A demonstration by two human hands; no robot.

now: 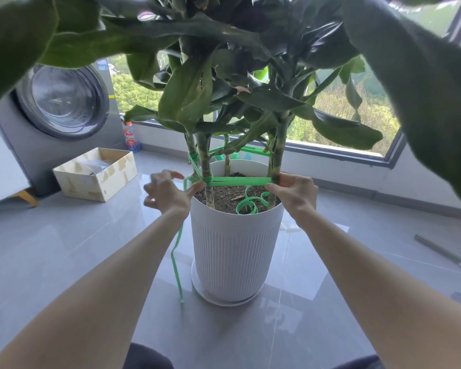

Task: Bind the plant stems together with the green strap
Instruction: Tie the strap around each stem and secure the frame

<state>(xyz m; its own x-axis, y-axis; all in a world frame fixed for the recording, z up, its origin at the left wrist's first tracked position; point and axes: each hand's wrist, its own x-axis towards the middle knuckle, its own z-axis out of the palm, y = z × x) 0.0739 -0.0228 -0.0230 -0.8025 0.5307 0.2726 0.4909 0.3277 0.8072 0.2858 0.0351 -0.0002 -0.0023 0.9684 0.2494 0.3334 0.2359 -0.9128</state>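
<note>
The green strap (240,180) is running taut and level across the centre of the frame, between the left front stem (206,166) and the right stem (276,158), just above the soil (224,199). The left hand (168,193) is pinching it between thumb and forefinger beside the wrap on the left front stem, with its other fingers spreading loose and holding nothing. The right hand (294,194) is pinching the strap against the right stem, fingers curling in behind it.

The danger, as I am judging it, is lying in that tension. If either pinch is slackening before the strap is being secured at the right stem, the span will likely be sagging and the left wrap loosening. Pulling too hard could be bending the slim stems inward or rocking them in the soil. The long free tail is hanging down the left side of the white pot (234,249) to the floor (64,249), and a curled length is lying on the soil. Either could be snagging or twisting into the next turn.

The white pot, standing on a saucer (218,302) at centre, is holding the soil, the stems and that curl. At middle left an open cardboard box (77,186) is sitting beside the washing machine (61,99), holding what looks like crumpled clear plastic
</note>
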